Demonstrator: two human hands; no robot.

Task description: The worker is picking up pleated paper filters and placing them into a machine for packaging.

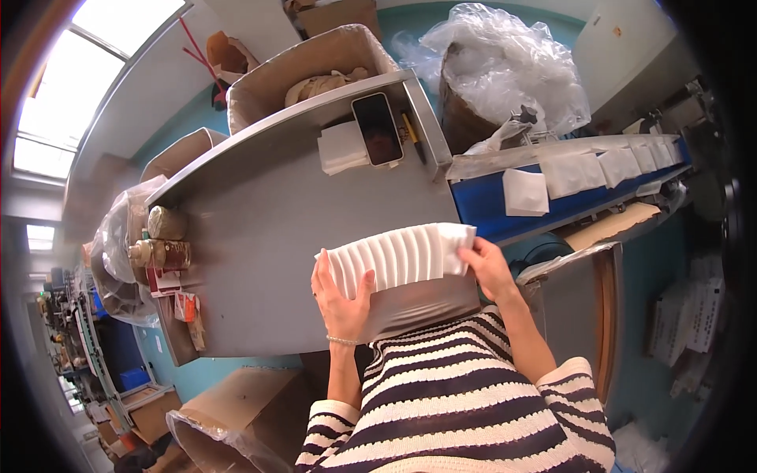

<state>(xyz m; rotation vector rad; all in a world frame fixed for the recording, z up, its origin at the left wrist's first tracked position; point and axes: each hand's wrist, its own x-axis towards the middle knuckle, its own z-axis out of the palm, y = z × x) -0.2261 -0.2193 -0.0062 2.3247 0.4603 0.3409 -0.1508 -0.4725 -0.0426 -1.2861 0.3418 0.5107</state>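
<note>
A row of flat white packets (pixel 386 258), overlapping like shingles, lies along the near edge of the grey metal table (pixel 268 236). My left hand (pixel 342 309) grips its left end, with the thumb on the near face and the fingers along the end. At the other end, my right hand (pixel 490 270) pinches the last white packet (pixel 454 240) between thumb and fingers. Several similar white packets (pixel 572 175) lie spaced out on a blue conveyor belt (pixel 482 206) to the right of the table.
A phone (pixel 378 130), white sheets (pixel 342 148) and a yellow pen (pixel 412 135) lie by the table's far rim. Bottles (pixel 162 254) and small boxes stand at its left edge. Cardboard boxes (pixel 311 59) and a bag of clear plastic (pixel 512 67) stand beyond; another carton (pixel 236 402) is below.
</note>
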